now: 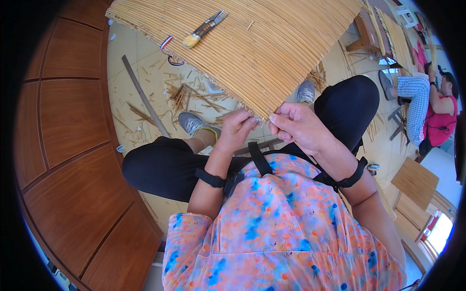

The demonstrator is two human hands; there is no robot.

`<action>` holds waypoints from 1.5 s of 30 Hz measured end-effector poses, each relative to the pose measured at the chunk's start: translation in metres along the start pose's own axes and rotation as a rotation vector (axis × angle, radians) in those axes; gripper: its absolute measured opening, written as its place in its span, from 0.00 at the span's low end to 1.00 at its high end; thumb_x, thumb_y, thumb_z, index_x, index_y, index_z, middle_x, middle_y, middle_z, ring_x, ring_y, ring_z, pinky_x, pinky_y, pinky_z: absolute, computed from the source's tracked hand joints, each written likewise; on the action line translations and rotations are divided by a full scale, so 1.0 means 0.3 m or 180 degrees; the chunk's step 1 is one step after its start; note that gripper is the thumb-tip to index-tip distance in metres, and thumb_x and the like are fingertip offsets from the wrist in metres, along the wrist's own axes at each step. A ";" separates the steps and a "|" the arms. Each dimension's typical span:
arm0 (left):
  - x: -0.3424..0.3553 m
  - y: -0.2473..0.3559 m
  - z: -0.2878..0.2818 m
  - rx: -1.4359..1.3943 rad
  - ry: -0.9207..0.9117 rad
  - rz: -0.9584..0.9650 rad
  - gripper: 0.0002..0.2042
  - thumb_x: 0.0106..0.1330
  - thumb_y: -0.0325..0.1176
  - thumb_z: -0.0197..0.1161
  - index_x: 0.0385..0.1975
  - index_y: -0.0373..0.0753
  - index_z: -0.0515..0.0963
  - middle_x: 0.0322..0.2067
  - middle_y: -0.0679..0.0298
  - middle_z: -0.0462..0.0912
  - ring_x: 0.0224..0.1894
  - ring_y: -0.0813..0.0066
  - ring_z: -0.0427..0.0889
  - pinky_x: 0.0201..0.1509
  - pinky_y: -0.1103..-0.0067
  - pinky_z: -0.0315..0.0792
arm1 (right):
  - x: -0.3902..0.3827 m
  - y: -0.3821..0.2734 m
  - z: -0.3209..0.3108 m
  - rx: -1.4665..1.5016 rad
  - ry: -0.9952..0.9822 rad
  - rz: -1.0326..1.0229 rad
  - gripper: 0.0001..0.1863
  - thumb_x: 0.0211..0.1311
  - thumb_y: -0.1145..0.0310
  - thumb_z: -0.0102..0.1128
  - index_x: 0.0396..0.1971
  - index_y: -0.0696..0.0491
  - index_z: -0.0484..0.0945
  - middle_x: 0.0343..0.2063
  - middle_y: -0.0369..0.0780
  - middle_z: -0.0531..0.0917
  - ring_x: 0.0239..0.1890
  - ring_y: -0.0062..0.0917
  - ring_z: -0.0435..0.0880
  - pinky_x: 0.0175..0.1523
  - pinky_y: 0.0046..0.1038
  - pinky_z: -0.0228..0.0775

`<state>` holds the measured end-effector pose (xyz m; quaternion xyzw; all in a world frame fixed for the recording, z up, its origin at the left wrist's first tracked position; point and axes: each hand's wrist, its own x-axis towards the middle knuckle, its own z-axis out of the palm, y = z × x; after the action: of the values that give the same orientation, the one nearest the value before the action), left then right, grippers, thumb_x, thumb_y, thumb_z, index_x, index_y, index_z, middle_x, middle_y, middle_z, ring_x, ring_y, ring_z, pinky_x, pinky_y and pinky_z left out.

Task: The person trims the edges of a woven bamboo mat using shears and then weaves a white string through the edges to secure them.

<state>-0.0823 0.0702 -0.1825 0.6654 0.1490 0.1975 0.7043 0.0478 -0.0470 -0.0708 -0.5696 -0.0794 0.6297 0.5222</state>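
Note:
A large mat of thin straw-coloured reeds slopes down to a near corner in front of my lap. At that corner my left hand is closed in a pinch on the mat's edge. Just beside it, my right hand has thumb and fingers pinched on the same corner. A bit of whitish thread shows between the two hands; its ends are hidden. Farther up the mat lies a dark pair of snips with a yellowish wrapped end. A striped ribbon loop hangs at the mat's left edge.
Cut reed scraps litter the tiled floor, with a long grey strip beside them. Brown wooden panels stand on the left. To the right, another person sits by a reed mat; a wooden stool stands nearer.

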 end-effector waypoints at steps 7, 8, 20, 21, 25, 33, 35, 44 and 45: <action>0.005 0.001 0.004 0.0288 -0.0009 0.0253 0.06 0.56 0.19 0.54 0.29 0.34 0.77 0.20 0.64 0.77 0.20 0.78 0.76 0.24 0.82 0.69 | -0.005 -0.001 0.001 0.0026 0.0009 -0.0039 0.08 0.64 0.68 0.51 0.33 0.58 0.71 0.23 0.35 0.73 0.18 0.11 0.63 0.21 0.12 0.54; 0.008 0.008 0.005 0.0316 -0.0001 0.0300 0.06 0.56 0.19 0.54 0.29 0.34 0.77 0.20 0.64 0.77 0.20 0.77 0.76 0.24 0.82 0.69 | -0.005 -0.003 0.002 0.0014 0.0020 -0.0051 0.08 0.64 0.68 0.51 0.33 0.58 0.71 0.23 0.35 0.73 0.18 0.11 0.63 0.21 0.12 0.53; 0.007 0.055 0.010 0.0453 0.0066 0.0390 0.05 0.55 0.17 0.54 0.28 0.34 0.76 0.20 0.63 0.76 0.20 0.76 0.76 0.23 0.81 0.68 | -0.002 0.003 0.001 0.0021 0.0053 -0.0030 0.08 0.64 0.68 0.51 0.33 0.58 0.72 0.22 0.34 0.74 0.18 0.10 0.65 0.21 0.12 0.55; 0.007 0.055 0.011 0.0428 0.0075 0.0448 0.05 0.55 0.18 0.55 0.28 0.33 0.76 0.20 0.62 0.76 0.20 0.76 0.76 0.23 0.81 0.68 | -0.004 0.001 0.002 0.0019 0.0057 -0.0032 0.08 0.64 0.68 0.51 0.33 0.58 0.72 0.22 0.34 0.74 0.18 0.10 0.65 0.21 0.12 0.55; 0.013 0.051 0.004 0.0458 0.0092 0.0532 0.03 0.56 0.20 0.56 0.28 0.33 0.76 0.20 0.62 0.76 0.19 0.76 0.76 0.23 0.81 0.68 | -0.002 -0.003 0.005 -0.0058 0.0113 -0.0010 0.08 0.64 0.68 0.51 0.32 0.58 0.72 0.22 0.34 0.74 0.18 0.10 0.65 0.21 0.12 0.55; 0.002 0.037 -0.016 0.0238 -0.0007 0.0089 0.02 0.58 0.23 0.57 0.27 0.32 0.76 0.20 0.62 0.77 0.20 0.77 0.76 0.24 0.82 0.70 | -0.004 -0.008 0.004 -0.0135 0.0150 -0.0015 0.08 0.64 0.68 0.51 0.31 0.58 0.72 0.22 0.34 0.74 0.18 0.10 0.65 0.20 0.11 0.54; 0.002 0.041 -0.016 0.0223 -0.0018 0.0042 0.02 0.58 0.23 0.57 0.26 0.32 0.76 0.20 0.62 0.77 0.21 0.78 0.76 0.25 0.82 0.70 | -0.005 -0.009 0.006 -0.0136 0.0169 -0.0004 0.08 0.64 0.68 0.51 0.31 0.58 0.72 0.22 0.34 0.74 0.18 0.10 0.65 0.20 0.11 0.54; 0.006 0.052 -0.022 0.0549 -0.0079 0.0224 0.04 0.54 0.23 0.61 0.29 0.34 0.77 0.20 0.61 0.77 0.21 0.73 0.77 0.27 0.79 0.71 | -0.002 -0.009 0.000 -0.0137 0.0086 0.0034 0.08 0.65 0.68 0.50 0.32 0.58 0.72 0.21 0.33 0.73 0.17 0.09 0.63 0.20 0.11 0.52; 0.005 0.044 -0.023 0.0619 -0.0083 0.0270 0.05 0.53 0.23 0.62 0.29 0.34 0.78 0.20 0.60 0.77 0.21 0.70 0.77 0.28 0.79 0.71 | -0.001 -0.008 -0.001 -0.0133 0.0087 0.0035 0.08 0.65 0.68 0.50 0.32 0.58 0.72 0.21 0.33 0.73 0.17 0.09 0.63 0.20 0.11 0.52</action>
<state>-0.0853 0.0776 -0.1699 0.7388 0.1299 0.2031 0.6293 0.0496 -0.0463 -0.0690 -0.5893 -0.0823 0.6229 0.5078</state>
